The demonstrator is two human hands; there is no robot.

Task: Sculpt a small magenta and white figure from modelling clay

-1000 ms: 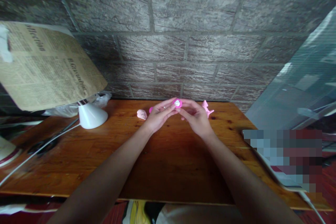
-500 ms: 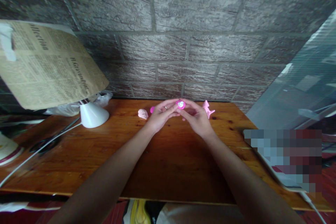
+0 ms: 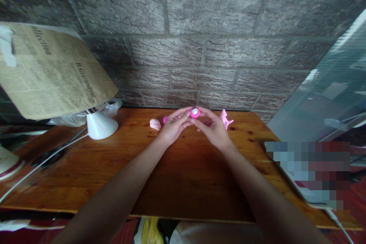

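Between my two hands, above the far part of the wooden table, is a small bright pink lump (image 3: 195,113) that looks like modelling clay, with a white piece at its top. My left hand (image 3: 176,125) pinches it from the left, a ring on one finger. From the right, my right hand (image 3: 212,125) grips it with thumb and fingers. A pale pink lump (image 3: 155,124) lies left of my hands. Partly hidden behind my left hand is another bright pink piece (image 3: 165,119). A spiky light pink shape (image 3: 224,119) stands just beyond my right hand.
A lamp with a white base (image 3: 101,126) and newsprint shade (image 3: 57,72) stands at left, its cord crossing the table (image 3: 114,164). Dark scissors (image 3: 50,157) lie near a cup (image 3: 8,163). A blurred-out device (image 3: 309,175) sits at right. The brick wall (image 3: 185,49) closes the back.
The pink lump has been tilted in my fingers, so its white top now faces more upward and more of its pink side shows. Both hands keep nearly the same place.
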